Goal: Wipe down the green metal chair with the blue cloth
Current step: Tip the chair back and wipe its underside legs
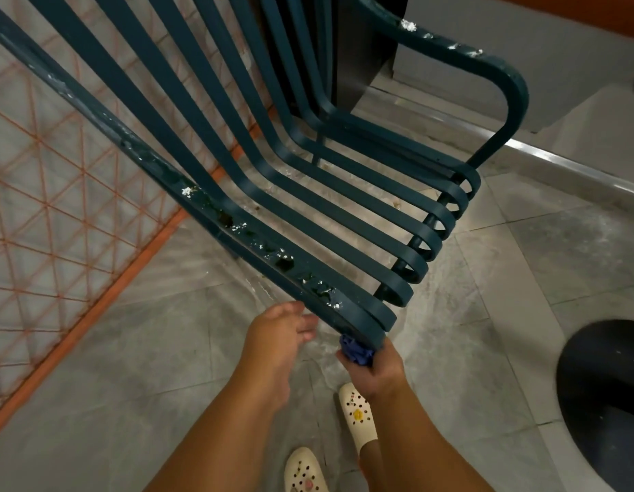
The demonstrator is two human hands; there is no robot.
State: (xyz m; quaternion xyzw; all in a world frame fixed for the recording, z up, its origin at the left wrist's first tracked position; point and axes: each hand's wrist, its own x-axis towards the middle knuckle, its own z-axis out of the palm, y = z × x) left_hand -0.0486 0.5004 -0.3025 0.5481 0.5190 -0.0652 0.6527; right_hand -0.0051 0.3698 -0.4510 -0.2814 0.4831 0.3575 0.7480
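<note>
The green metal chair (308,193) fills the upper middle of the head view, its curved slats running from top left down to the front edge. White specks and dark wet patches dot its near armrest bar. My right hand (374,367) is shut on the bunched blue cloth (354,351), pressed against the lower front end of that bar. My left hand (283,328) is beside the bar just left of it, fingers loosely apart, fingertips touching or almost touching the metal, holding nothing.
An orange wire-mesh panel (60,214) leans at the left. Grey floor tiles (166,349) lie below, with my two white clogs (356,415) near the bottom. A dark round object (606,392) sits at the right edge. A grey wall base (564,165) runs behind the chair.
</note>
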